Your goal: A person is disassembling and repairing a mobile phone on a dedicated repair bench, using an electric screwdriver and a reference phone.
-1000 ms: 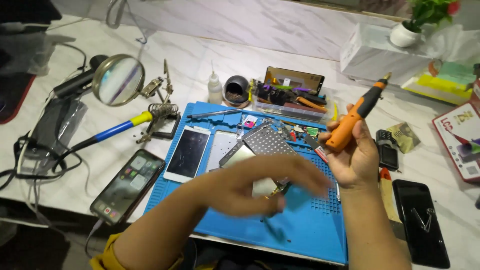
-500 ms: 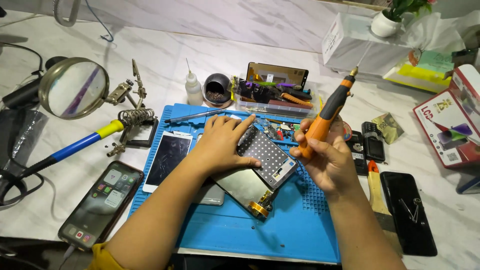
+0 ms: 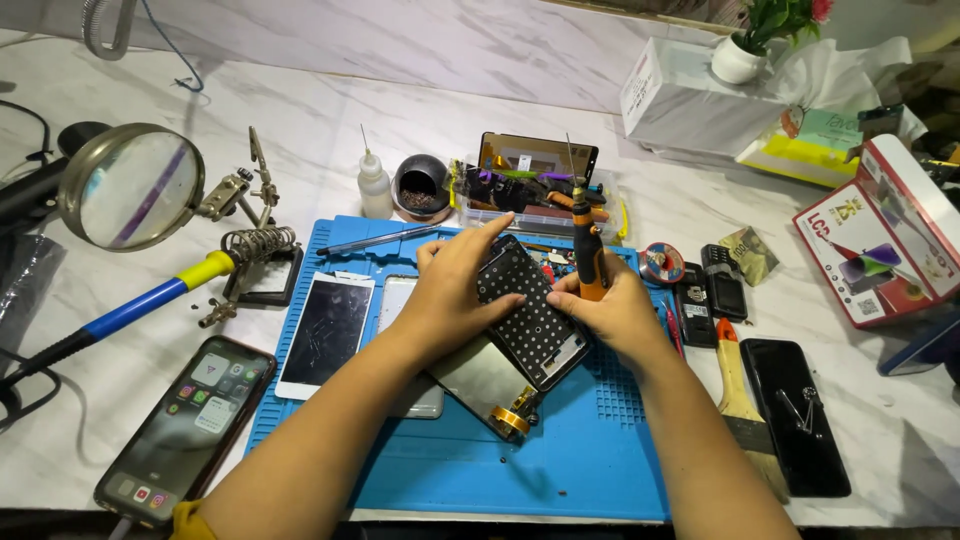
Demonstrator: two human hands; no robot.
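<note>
Head view: left hand presses flat on the opened phone; right hand grips an orange screwdriver upright beside it.

A lit smartphone with colourful app icons lies at the lower left, and a white-framed cracked phone screen rests on the blue mat. At the right, a red-and-white carton stands tilted above a dark phone. A white box sits at the back beside a yellow-and-green package.

Phone repair workbench, blue work mat, magnifying lamp, soldering iron, dismantled phones
</note>
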